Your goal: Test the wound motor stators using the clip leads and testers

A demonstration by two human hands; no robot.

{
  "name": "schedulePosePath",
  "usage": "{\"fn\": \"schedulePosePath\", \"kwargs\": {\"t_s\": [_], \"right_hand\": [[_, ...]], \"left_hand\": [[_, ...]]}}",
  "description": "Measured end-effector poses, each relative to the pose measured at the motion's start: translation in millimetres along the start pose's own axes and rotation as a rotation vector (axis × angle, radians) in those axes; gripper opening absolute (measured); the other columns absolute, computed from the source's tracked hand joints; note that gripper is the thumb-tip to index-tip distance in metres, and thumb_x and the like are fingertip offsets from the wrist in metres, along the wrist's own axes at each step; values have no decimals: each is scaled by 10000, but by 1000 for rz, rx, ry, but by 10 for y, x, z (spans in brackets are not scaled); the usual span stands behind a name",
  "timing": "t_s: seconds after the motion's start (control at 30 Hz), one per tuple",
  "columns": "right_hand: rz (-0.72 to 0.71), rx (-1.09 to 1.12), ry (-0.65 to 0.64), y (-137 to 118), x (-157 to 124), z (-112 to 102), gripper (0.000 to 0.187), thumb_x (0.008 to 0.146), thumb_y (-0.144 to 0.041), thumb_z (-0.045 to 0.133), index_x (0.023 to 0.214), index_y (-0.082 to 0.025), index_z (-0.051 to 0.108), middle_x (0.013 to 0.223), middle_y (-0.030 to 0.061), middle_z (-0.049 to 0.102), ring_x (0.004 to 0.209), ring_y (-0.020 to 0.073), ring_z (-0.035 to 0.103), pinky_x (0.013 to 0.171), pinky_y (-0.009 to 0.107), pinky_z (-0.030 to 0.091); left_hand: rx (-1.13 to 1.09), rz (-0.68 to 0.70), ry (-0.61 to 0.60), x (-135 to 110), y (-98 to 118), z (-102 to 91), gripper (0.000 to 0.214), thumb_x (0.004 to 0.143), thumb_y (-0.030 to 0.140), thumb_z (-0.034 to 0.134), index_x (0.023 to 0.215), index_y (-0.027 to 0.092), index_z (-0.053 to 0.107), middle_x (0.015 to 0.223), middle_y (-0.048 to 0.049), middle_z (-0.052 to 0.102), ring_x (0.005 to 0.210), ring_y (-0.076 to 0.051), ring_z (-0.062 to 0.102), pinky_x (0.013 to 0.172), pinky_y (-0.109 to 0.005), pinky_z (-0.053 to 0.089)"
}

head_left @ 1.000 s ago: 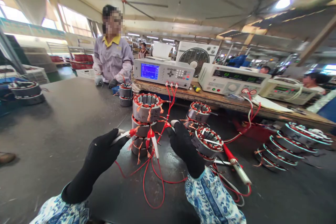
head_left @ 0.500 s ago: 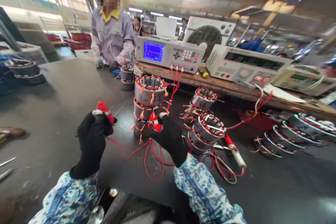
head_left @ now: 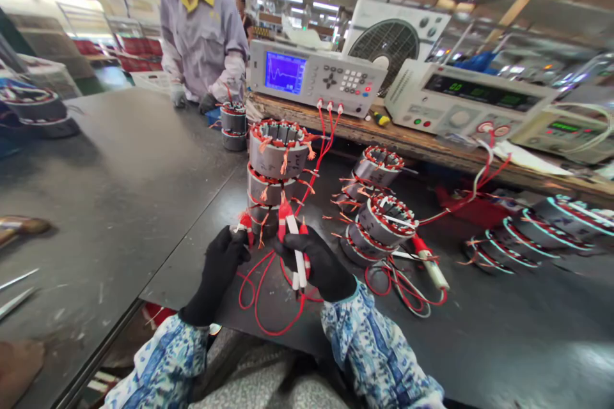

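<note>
My left hand (head_left: pixel 218 268), in a black glove, pinches a red test clip (head_left: pixel 247 223) in front of the lower part of a stator stack (head_left: pixel 277 163). Gloved in black too, my right hand (head_left: pixel 329 265) is closed on red and white test clips (head_left: pixel 293 230) that point upward near the stack. Copper lead ends stick out around the stators. I cannot tell whether either clip touches a lead. Thin red wires (head_left: pixel 268 332) loop below both hands on the dark table.
Right of my hands stand more stators (head_left: pixel 386 220), with a red-and-white probe (head_left: pixel 429 262) beside them. Further right, several stators (head_left: pixel 527 236) lie in a row. Test instruments (head_left: pixel 330 80) line a wooden shelf (head_left: pixel 345 115). A brush (head_left: pixel 23 225) and scissors (head_left: pixel 16 294) lie left. A co-worker (head_left: pixel 206 38) stands beyond.
My left hand has moved right, closer to the stator stack, with its red clip. My right hand has turned, and white parts of its clips now show. The camera view has shifted slightly.
</note>
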State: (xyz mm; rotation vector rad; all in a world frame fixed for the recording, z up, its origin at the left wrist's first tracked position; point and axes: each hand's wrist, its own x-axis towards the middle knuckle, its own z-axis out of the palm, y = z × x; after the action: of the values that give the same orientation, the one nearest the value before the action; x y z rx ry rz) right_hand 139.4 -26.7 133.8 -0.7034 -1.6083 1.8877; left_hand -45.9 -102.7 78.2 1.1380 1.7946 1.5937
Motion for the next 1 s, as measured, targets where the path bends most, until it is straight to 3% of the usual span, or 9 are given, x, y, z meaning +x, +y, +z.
{"fn": "schedulePosePath", "kwargs": {"t_s": [0.13,0.23,0.37,0.47,0.53,0.63,0.8,1.0], "right_hand": [[-101,-502,128,286,31,-126,317,871,-476,672,725,-220,557,606,-32,524,581,124,426,555,269,313],[-163,-894,185,357,138,-154,286,918,-407,671,722,-214,593,608,-13,572,599,145,478,582,284,329],[-300,-1253,152,250,143,-210,257,980,-446,667,922,-198,700,754,31,725,677,187,645,613,281,418],[-449,-1421,341,175,8,-333,300,1072,-417,541,1164,-177,696,1010,115,786,843,239,741,740,321,536],[-574,-1496,404,160,-41,-403,328,1097,-341,468,1254,-144,680,1134,177,770,972,279,753,864,381,579],[-756,-1558,402,177,14,-434,337,1095,-275,466,1319,-131,671,1217,188,759,1097,291,736,981,405,588],[-819,-1566,595,278,174,-427,307,1118,-271,457,1266,-135,689,1176,169,776,1016,270,744,908,391,621],[-922,-1432,647,421,247,-459,267,1106,-260,497,1274,-179,688,1127,132,778,1017,250,751,899,373,640]], "left_hand": [[-26,-22,1,-32,-17,28,417,950,596,526,753,231,574,588,1,642,550,-179,614,570,-289,459],[-29,-13,17,-46,-22,33,394,937,574,537,748,230,575,590,-1,644,551,-179,616,563,-286,458],[-37,-13,11,-34,-7,21,389,932,555,532,724,229,576,580,1,636,549,-173,616,565,-283,467],[-41,-30,-10,-18,-6,2,415,921,583,542,709,229,579,558,3,629,529,-172,604,548,-281,458],[-44,-34,-16,-10,-6,-7,422,918,594,544,711,229,582,558,3,633,527,-173,602,542,-280,455],[-25,-35,4,-10,4,-13,428,917,593,537,696,230,579,554,-2,633,531,-175,603,550,-282,461],[-22,-28,8,-23,-7,-12,474,909,642,536,676,231,578,560,-11,635,535,-187,609,554,-293,466],[-25,-34,21,8,-53,-16,545,883,730,523,655,237,570,539,-23,629,514,-199,608,536,-302,477]]}}
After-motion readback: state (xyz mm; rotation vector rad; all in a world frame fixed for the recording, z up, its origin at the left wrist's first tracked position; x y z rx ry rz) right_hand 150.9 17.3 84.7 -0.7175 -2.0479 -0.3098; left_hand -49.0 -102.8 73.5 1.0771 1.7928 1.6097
